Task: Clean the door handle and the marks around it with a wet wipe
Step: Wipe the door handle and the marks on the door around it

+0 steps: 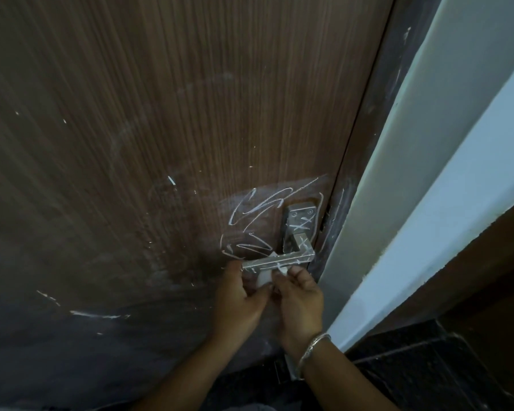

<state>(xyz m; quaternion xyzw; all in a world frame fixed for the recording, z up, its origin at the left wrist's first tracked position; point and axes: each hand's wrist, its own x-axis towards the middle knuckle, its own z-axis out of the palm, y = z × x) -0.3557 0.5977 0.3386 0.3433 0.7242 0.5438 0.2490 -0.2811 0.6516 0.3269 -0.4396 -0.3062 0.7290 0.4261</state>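
Handle (279, 259) scribbled white, wipe (264, 278) below, frame (377, 114) beside

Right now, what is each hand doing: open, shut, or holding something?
Left hand: fingers pinch the wet wipe.
Right hand: fingers pinch the same wipe.

home doorway, wooden door (161, 114), painted wall (457, 143)

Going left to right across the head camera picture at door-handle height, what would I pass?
Brown door → white scribble marks → door handle → dark door frame → pale wall. The left hand and right hand, lower down, both grip the wet wipe and overlap, so I leave them out.
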